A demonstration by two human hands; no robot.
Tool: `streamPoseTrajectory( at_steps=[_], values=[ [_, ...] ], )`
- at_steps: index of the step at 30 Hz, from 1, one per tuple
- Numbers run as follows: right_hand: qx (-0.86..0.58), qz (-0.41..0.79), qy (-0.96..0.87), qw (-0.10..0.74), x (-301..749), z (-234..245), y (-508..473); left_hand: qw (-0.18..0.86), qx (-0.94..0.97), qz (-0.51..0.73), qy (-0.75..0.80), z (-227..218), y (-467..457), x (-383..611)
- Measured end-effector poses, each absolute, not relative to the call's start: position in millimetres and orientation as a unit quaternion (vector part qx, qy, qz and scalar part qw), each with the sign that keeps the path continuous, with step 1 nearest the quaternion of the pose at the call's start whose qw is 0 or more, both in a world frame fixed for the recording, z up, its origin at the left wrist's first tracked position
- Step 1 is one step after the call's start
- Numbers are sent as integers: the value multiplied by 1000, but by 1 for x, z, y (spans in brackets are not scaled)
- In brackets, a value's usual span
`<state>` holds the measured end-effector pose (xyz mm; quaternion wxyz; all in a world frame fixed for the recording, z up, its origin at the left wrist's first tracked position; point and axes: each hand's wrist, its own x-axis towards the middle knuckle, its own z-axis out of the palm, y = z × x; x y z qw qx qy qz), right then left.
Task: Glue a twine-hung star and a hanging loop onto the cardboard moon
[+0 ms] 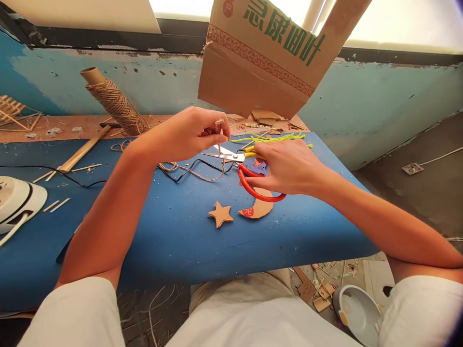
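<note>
My left hand [210, 130] pinches jute twine [219, 122], with a short end sticking up over the fingers and a length hanging down to the table. My right hand [285, 161] holds scissors [237, 157] with red and yellow handles. Their blades are spread and point left, just below my left fingertips, where the twine passes by them; I cannot tell whether it lies between them. Under the scissors lies a cardboard crescent moon [261, 208], partly covered by the red handle. To its left sits a cardboard star [220, 214]. A small purple piece [259, 167] shows behind the handles.
A twine roll [114, 103] leans near a wooden-handled hammer [85, 147] at the back left. Yellow-green stems [278, 138] lie behind my right hand. A cardboard box [260, 67] stands against the wall. A black cord [195, 164] crosses the blue tabletop [173, 231]; a white device [21, 202] sits left.
</note>
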<state>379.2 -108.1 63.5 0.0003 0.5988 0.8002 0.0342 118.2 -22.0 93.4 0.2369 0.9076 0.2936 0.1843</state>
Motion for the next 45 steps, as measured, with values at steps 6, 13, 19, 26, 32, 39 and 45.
streamPoseTrajectory(
  at_steps=[6, 13, 19, 26, 32, 39, 45],
  values=[
    [600, 67, 797, 14, 375, 67, -109, 210, 913, 174, 304, 90, -18, 120],
    [605, 75, 793, 17, 373, 73, -113, 194, 906, 195, 320, 97, -24, 117],
    [604, 75, 793, 32, 373, 75, -115, 191, 895, 234, 328, 103, -27, 114],
    [603, 63, 795, 22, 376, 71, -113, 210, 905, 201, 311, 101, -24, 116],
    [603, 52, 795, 25, 374, 74, -113, 218, 909, 191, 298, 98, -22, 115],
    [599, 61, 798, 10, 369, 72, -113, 221, 909, 205, 289, 90, -15, 116],
    [600, 59, 797, -29, 370, 69, -111, 226, 910, 226, 264, 85, -6, 112]
  ],
)
